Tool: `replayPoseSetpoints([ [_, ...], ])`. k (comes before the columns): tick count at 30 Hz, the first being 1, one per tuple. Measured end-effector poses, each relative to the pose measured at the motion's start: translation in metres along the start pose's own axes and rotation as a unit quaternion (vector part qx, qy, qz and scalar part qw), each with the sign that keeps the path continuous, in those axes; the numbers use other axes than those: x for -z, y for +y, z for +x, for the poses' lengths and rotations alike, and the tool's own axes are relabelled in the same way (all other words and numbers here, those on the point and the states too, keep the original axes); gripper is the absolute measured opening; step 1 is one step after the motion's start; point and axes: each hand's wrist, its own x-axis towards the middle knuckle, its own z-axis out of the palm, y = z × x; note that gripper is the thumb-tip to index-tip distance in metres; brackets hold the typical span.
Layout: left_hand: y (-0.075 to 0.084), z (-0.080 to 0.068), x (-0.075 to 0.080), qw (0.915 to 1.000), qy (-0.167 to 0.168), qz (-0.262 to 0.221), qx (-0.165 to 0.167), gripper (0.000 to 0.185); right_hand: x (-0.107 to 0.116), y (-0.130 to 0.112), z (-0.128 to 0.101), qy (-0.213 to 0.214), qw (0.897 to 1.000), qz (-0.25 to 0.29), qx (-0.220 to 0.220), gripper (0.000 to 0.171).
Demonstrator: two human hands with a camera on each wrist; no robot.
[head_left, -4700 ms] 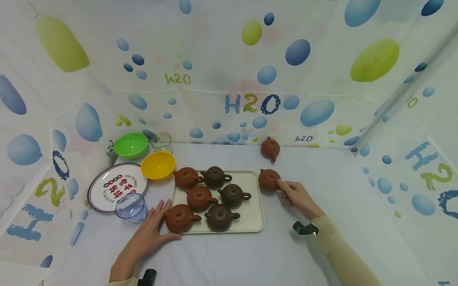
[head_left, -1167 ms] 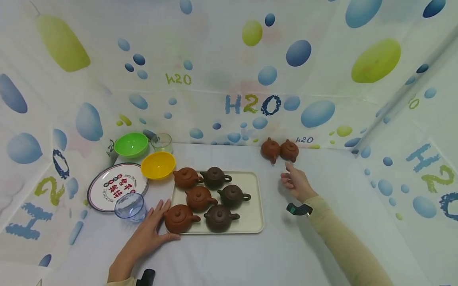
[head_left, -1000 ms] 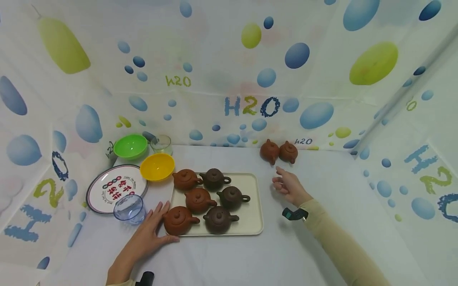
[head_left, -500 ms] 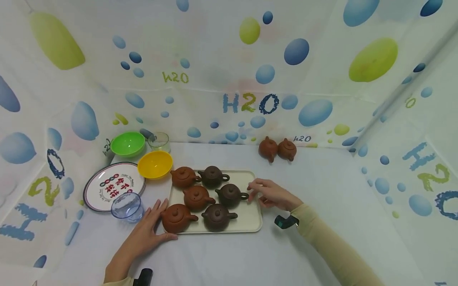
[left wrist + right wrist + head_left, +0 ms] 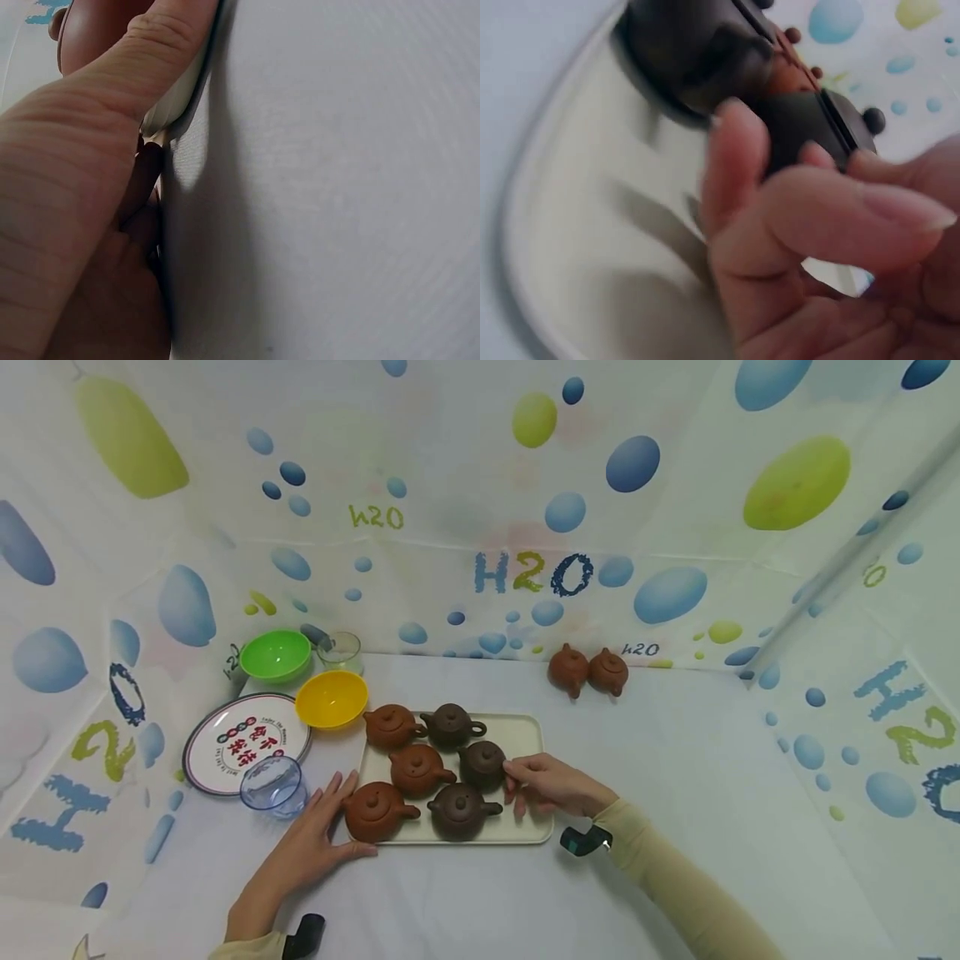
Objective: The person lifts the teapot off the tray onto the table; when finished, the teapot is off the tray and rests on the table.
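The dark brown teapot [image 5: 482, 762] in the middle row of the cream tray [image 5: 525, 739], on its right side, is held at its handle side by the curled fingers of the right hand [image 5: 547, 783], whose grip is seen closed around the pot in the right wrist view. The left hand [image 5: 315, 839] is laid flat, fingers straight, on the bench [image 5: 675, 793] against the tray's near left corner, beside a reddish teapot [image 5: 375, 810]. Four more teapots are carried on the tray, two reddish teapots [image 5: 588, 670] are set well apart at the back, and a yellow bowl [image 5: 332, 699], green bowl [image 5: 275, 655], printed plate [image 5: 225, 752] and clear cup [image 5: 273, 785] are grouped to the left
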Motion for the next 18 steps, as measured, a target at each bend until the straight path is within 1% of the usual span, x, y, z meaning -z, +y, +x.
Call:
replayPoseSetpoints([
  [4,0.002,0.0,0.001,0.9999,-0.006,0.007,0.006,0.122,-0.009,0.005,-0.002,0.044,0.999,0.015,0.016,0.043],
  [10,0.002,0.001,0.001,1.0,-0.007,0.003,0.004,0.122,-0.018,0.01,-0.01,0.106,0.993,0.039,0.027,0.041],
  [13,0.001,0.001,0.001,1.0,-0.008,0.0,0.005,0.122,-0.017,0.011,-0.016,0.123,0.99,0.062,0.024,0.038],
  [18,-0.001,0.002,-0.001,1.0,-0.006,-0.001,0.007,0.123,-0.01,0.014,-0.031,0.143,0.987,0.075,0.023,0.036],
])
